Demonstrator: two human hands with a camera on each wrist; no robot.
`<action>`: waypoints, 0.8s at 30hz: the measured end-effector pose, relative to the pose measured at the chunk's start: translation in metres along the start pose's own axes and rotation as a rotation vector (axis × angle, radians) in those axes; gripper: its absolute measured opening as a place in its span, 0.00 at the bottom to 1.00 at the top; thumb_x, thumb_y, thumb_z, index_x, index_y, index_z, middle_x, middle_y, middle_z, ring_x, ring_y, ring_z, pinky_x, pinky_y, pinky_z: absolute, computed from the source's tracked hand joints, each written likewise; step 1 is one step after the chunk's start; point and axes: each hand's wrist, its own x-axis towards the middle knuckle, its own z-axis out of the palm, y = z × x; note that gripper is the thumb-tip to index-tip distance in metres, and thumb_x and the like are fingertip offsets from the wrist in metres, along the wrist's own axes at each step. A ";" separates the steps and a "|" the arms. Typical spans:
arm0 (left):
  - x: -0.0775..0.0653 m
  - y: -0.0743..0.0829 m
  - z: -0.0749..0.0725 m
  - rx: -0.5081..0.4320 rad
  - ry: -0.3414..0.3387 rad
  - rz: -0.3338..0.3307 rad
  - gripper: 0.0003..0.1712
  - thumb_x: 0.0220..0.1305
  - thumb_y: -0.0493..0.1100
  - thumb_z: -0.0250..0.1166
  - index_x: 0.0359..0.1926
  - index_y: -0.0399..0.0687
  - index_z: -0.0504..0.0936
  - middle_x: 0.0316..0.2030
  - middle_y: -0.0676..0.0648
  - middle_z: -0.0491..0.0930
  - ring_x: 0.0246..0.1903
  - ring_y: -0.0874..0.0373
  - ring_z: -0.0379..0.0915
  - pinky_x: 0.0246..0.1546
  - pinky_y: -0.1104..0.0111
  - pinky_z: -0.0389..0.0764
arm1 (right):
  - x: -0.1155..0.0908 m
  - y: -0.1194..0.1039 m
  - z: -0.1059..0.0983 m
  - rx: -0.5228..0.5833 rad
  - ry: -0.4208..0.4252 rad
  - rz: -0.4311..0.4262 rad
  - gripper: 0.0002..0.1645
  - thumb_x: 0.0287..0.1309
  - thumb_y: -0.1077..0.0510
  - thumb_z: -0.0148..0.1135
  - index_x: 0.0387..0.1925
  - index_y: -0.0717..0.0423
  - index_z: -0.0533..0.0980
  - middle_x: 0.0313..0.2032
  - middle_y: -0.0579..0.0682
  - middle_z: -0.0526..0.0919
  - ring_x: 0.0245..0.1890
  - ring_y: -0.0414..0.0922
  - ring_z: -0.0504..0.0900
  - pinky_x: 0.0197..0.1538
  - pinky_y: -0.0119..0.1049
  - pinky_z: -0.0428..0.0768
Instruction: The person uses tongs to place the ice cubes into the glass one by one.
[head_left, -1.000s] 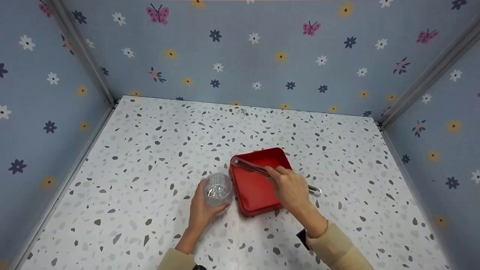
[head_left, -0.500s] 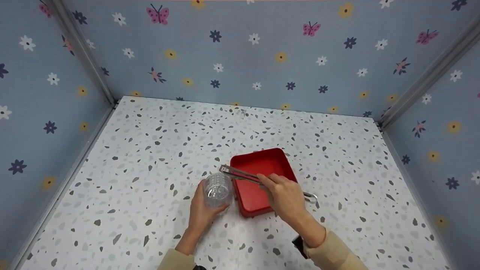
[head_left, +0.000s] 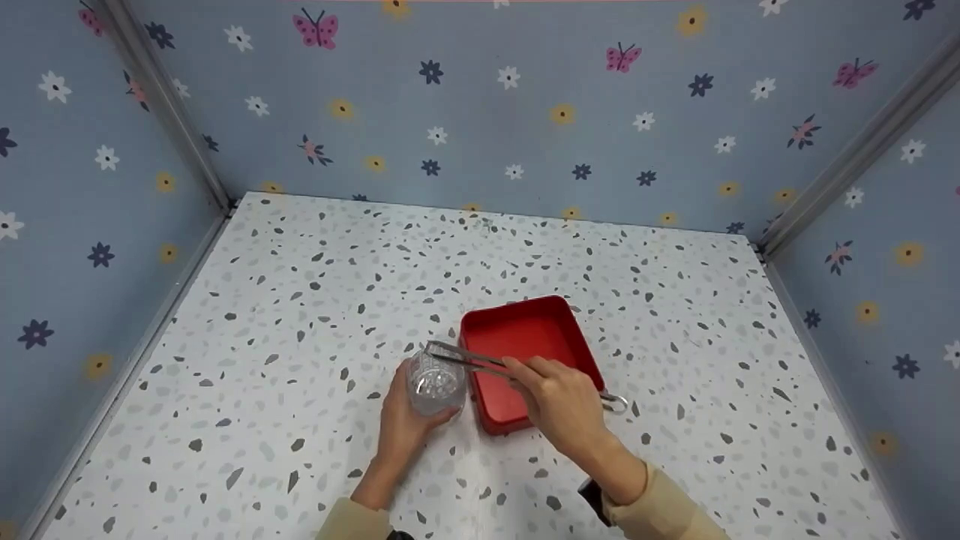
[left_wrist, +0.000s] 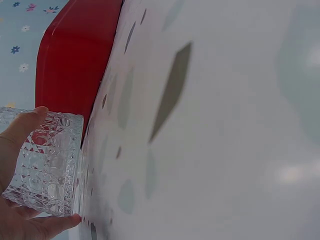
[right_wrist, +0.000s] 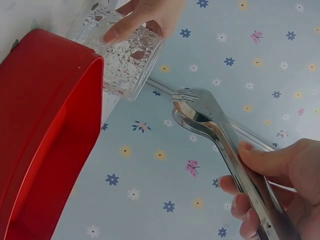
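In the head view my left hand (head_left: 405,420) grips a clear cut-glass tumbler (head_left: 435,386), which stands upright on the table. Curled fingers and thumb wrap its side, as the left wrist view also shows. My right hand (head_left: 562,405) holds metal serving tongs (right_wrist: 235,165) with one fork-shaped tip and one spoon-shaped tip. From the head camera, the tong tips overlap the glass's far rim; the right wrist view shows them above and apart from the glass, slightly parted. I see no item between the tips. A red square tray (head_left: 517,330) sits right of the glass, beneath the tongs.
The speckled white table (head_left: 315,300) spreads around the tray and glass. Blue floral panels (head_left: 480,112) enclose its back and both sides, with grey metal strips (head_left: 169,97) at the corners. The tray's near left wall is close beside the glass.
My right hand has carried the tongs leftward and slightly nearer to me, from over the tray to over the glass. The tong tips have spread apart. Left hand, glass and tray stay put.
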 end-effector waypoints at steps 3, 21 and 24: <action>0.000 0.001 0.000 -0.022 -0.003 -0.002 0.55 0.29 0.42 0.78 0.60 0.39 0.59 0.54 0.41 0.68 0.56 0.53 0.60 0.59 0.64 0.59 | -0.001 -0.001 -0.001 0.003 -0.011 0.005 0.19 0.38 0.61 0.70 0.39 0.52 0.81 0.24 0.44 0.78 0.21 0.39 0.74 0.18 0.28 0.72; 0.001 0.001 0.000 0.002 0.010 0.028 0.54 0.27 0.43 0.78 0.59 0.41 0.60 0.53 0.44 0.69 0.55 0.53 0.62 0.58 0.62 0.60 | -0.004 0.002 0.001 0.064 -0.009 0.038 0.24 0.40 0.58 0.70 0.44 0.57 0.78 0.27 0.46 0.76 0.23 0.40 0.72 0.21 0.29 0.74; 0.000 0.000 0.000 0.001 0.012 0.027 0.55 0.27 0.43 0.78 0.60 0.40 0.59 0.53 0.42 0.69 0.55 0.51 0.62 0.58 0.61 0.60 | -0.006 0.003 0.000 0.065 -0.013 0.058 0.25 0.40 0.57 0.70 0.45 0.57 0.77 0.27 0.47 0.76 0.23 0.39 0.72 0.21 0.30 0.74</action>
